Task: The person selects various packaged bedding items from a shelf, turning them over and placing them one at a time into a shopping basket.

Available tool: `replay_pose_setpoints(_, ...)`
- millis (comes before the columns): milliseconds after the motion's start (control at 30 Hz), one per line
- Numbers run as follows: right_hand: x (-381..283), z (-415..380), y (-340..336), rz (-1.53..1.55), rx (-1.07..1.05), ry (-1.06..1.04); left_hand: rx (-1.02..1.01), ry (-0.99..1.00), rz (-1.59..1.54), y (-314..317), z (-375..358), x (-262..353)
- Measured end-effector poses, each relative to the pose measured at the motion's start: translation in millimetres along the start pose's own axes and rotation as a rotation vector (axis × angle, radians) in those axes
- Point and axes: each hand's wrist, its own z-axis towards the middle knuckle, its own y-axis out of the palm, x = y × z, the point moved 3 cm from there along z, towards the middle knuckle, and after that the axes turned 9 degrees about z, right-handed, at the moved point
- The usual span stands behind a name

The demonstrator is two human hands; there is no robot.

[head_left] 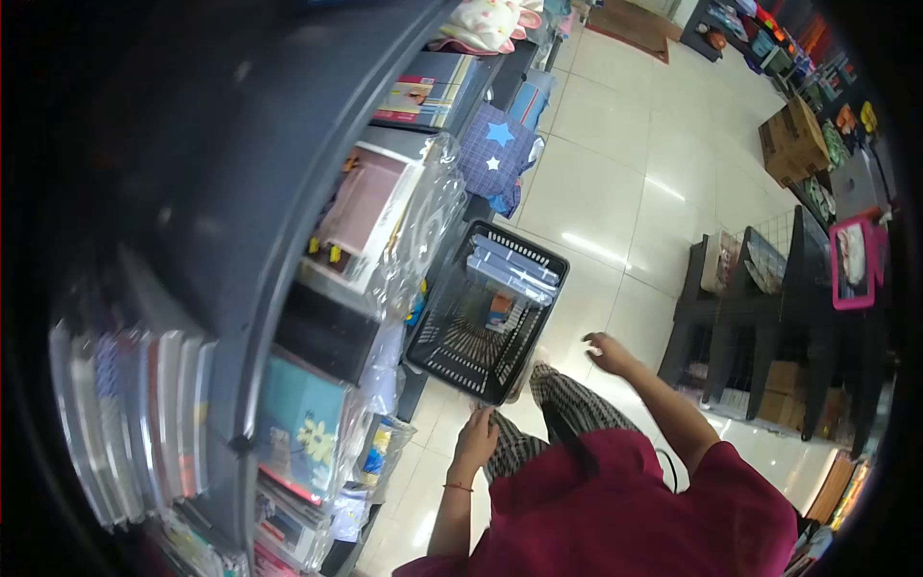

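Observation:
A black plastic shopping basket (pixel 452 370) stands before me, beside the shelving. Blue plaid packages (pixel 514 269) lie at its far end, and a small pack with a picture (pixel 500 313) rests on the slatted bottom. My left hand (pixel 475 440), with a thin red band at the wrist, hangs beside my knee with fingers loosely bent. Its fingertips overlap the near end of the basket in this view, and nothing shows in the hand. Off to the right of the basket, my right hand (pixel 608 354) is held out over the floor, fingers apart and holding nothing.
Dark shelving (pixel 317 192) runs along the left, stocked with plastic-wrapped bedding packs (pixel 306 428) and a blue star-patterned package (pixel 497 149). Pale floor tiles (pixel 601 192) stretch ahead. On the right are a black rack (pixel 740 327), a cardboard box (pixel 793 141) and a pink-framed item (pixel 854 264).

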Motion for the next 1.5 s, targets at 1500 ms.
replay_pose_setpoints(1500,-406.5,-132.0,-259.6,-0.555,0.485,-1.058,0.900,0.890,0.153,-266.6,-99.6,228.9)
